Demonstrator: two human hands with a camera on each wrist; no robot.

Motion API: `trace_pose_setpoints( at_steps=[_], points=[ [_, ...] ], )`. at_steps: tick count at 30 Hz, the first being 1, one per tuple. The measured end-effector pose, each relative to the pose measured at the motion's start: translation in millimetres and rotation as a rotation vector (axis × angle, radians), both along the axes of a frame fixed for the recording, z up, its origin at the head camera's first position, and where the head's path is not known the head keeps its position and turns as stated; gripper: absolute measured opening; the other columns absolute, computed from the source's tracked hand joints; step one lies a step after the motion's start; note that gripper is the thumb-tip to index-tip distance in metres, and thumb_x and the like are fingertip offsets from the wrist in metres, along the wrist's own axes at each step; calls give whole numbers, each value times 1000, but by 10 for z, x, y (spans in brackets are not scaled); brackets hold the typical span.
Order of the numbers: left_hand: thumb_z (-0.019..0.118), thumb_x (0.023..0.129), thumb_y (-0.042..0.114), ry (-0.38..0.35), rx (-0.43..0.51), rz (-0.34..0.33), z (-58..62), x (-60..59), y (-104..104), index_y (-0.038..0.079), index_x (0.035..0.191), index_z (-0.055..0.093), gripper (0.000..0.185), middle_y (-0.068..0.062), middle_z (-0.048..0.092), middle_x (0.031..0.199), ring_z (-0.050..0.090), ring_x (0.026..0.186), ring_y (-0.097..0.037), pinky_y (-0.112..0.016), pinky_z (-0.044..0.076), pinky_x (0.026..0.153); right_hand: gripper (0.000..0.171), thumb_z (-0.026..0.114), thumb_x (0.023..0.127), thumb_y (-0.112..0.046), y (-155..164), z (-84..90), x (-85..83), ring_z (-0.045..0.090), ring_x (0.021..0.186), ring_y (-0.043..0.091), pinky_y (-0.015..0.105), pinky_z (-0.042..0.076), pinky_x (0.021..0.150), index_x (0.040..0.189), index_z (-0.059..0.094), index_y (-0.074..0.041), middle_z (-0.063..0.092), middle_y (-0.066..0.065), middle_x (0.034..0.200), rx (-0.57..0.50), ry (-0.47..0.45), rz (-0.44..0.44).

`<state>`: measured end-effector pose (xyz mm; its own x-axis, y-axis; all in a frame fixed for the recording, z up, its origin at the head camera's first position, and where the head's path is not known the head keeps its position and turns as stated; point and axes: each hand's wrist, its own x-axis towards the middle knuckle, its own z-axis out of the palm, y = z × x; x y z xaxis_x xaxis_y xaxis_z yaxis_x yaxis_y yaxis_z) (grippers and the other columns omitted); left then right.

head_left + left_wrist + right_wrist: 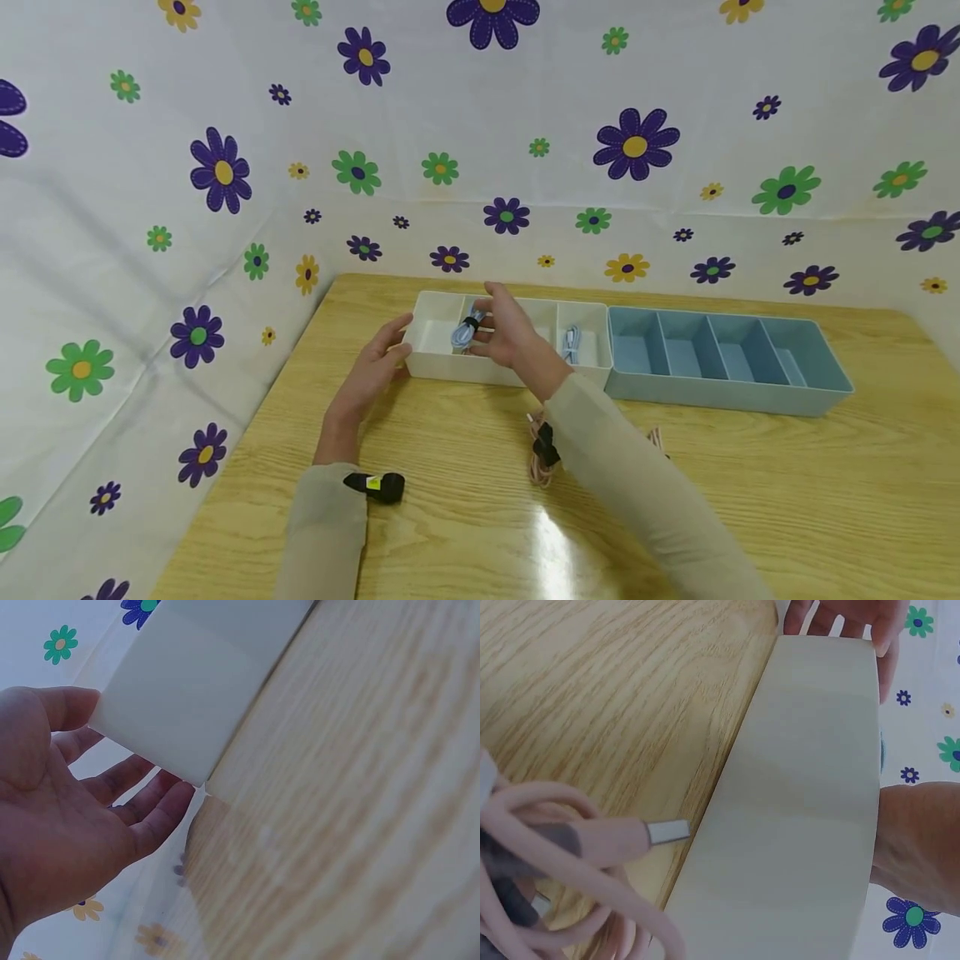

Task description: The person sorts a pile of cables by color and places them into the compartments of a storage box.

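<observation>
blue cable (465, 330) | pinched in right grip (504, 327) over white tray (438, 367) | left grip (375, 367) relaxed

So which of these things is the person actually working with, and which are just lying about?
In use:
- right hand holding a bundled blue cable over the white tray
- left hand steadying that tray's end

Lying about:
- blue tray, its compartments bare
- second blue cable already in the white tray
- pink cable on the table
</observation>
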<state>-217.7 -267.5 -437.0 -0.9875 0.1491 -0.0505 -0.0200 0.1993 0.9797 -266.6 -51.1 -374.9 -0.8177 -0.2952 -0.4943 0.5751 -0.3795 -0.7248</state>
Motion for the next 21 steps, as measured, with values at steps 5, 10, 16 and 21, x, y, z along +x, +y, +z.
trace_pose_setpoints(
  at_steps=[5,10,16,21],
  points=[
    [40,108,16,-7,4,7,4,-12,10,18,158,28,51,-21,36,151,42,130,-36,-56,37,107,63,38,104,-44,-11,14,-38,42,132,41,61,26,113,149,36,0,39,25,143,8,-25,-16],
    [40,108,17,-6,1,4,-8,-7,-3,18,158,28,51,-21,36,151,42,131,-37,-57,36,108,63,39,104,-44,-16,15,-41,42,132,41,62,27,112,149,37,0,39,25,145,9,-32,-11],
    [40,108,17,-4,4,4,1,-14,-3,19,158,29,51,-20,36,151,42,131,-37,-57,36,108,62,38,104,-45,-14,55,-41,43,130,40,62,31,109,146,39,0,40,24,143,25,-41,-23],
    [39,108,15,-6,14,1,6,-19,-4,18,158,28,51,-21,36,150,42,130,-36,-56,37,106,60,36,105,-44,-18,82,-34,44,127,40,63,33,108,144,41,1,42,22,134,46,-41,-24]
  ],
)
